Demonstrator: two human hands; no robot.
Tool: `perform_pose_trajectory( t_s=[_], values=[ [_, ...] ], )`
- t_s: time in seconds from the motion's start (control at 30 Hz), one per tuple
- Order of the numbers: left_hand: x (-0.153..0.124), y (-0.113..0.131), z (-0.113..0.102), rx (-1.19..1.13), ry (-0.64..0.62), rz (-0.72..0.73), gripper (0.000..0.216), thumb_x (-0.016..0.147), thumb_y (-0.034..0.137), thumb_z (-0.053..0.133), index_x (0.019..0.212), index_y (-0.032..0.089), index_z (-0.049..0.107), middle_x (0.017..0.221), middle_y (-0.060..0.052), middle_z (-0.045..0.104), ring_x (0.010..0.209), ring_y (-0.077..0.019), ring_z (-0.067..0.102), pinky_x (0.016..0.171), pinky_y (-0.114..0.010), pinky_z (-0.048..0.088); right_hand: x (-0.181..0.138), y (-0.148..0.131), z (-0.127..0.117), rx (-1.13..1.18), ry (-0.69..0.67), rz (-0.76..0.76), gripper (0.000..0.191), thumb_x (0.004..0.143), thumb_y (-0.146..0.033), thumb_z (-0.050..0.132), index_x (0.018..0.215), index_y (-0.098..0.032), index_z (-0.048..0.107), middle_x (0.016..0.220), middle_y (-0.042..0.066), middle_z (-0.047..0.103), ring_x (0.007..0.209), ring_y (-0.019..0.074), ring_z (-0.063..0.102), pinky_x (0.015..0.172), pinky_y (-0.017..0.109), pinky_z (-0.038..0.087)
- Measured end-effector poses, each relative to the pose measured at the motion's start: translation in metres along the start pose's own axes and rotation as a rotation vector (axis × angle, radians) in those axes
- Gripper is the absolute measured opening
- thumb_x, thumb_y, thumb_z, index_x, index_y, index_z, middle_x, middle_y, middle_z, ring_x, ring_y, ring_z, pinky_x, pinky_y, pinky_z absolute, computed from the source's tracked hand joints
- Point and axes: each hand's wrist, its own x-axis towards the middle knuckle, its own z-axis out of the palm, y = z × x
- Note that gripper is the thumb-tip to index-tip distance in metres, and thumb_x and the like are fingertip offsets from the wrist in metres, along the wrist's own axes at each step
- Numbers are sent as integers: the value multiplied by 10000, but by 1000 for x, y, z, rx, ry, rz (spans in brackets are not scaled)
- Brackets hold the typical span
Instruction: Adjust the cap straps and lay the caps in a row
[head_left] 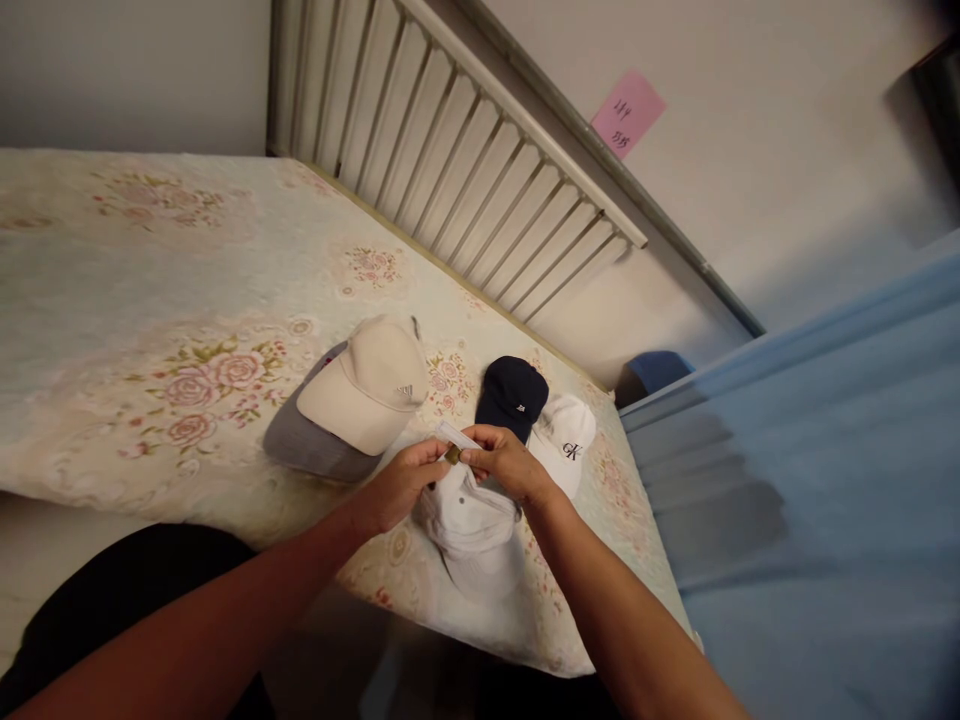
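Observation:
A white baseball cap [472,520] is in front of me at the near side of the floral bed, its brim pointing toward me. My left hand [409,480] pinches the cap's back strap beside a small brass-coloured buckle [453,454]. From the other side, my right hand [506,460] grips the same strap, thumb and fingers closed at the buckle. The strap's free end [454,433] sticks up past my fingers. Just beyond my right hand lie a navy cap [510,392] and a white cap with dark lettering [566,435].
To the left, a beige cap [375,380] rests on a grey cap [300,430]. The flowered bed cover [187,290] spreads under everything. A metal bed rail [480,130] runs along the back. A blue curtain [810,480] hangs at the right, and a pink note [628,112] is on the wall.

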Motion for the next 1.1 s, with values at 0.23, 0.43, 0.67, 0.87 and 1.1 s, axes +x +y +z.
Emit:
perform_pose_trajectory(
  t_s=[0.23,0.43,0.67,0.87,1.1],
  values=[
    [-2,3,0,117,72,-1,158,811,298,590,877,168,651,765,-1,648,701,-142,567,646,-246,404,0,6,3,49,-30,-14,230,710,-296,708,890,-158,670,533,-68,512,449,55,396,485,200,348],
    [1,1,-4,198,175,58,165,781,298,614,881,169,589,778,21,600,701,-132,531,662,-251,396,4,9,6,96,117,-63,198,738,-328,673,832,-155,653,602,-41,582,443,51,406,489,211,355],
    [6,-2,-10,177,353,74,219,742,366,653,787,170,566,687,48,539,637,-117,477,600,-234,354,1,-16,-9,241,341,-180,209,782,-360,627,843,-160,633,600,-35,583,427,56,384,476,223,379],
    [9,-6,-15,95,378,73,293,770,453,617,836,168,604,732,30,600,664,-135,520,622,-248,381,-18,-39,-28,304,426,-277,178,794,-340,630,870,-179,616,588,-49,537,436,60,351,482,236,394],
    [11,-5,-16,491,544,150,243,755,414,609,793,175,628,778,-9,626,786,-188,558,723,-283,412,-34,-49,-25,295,418,-278,164,797,-326,635,860,-175,626,576,-44,536,430,61,344,477,242,379]
  ],
)
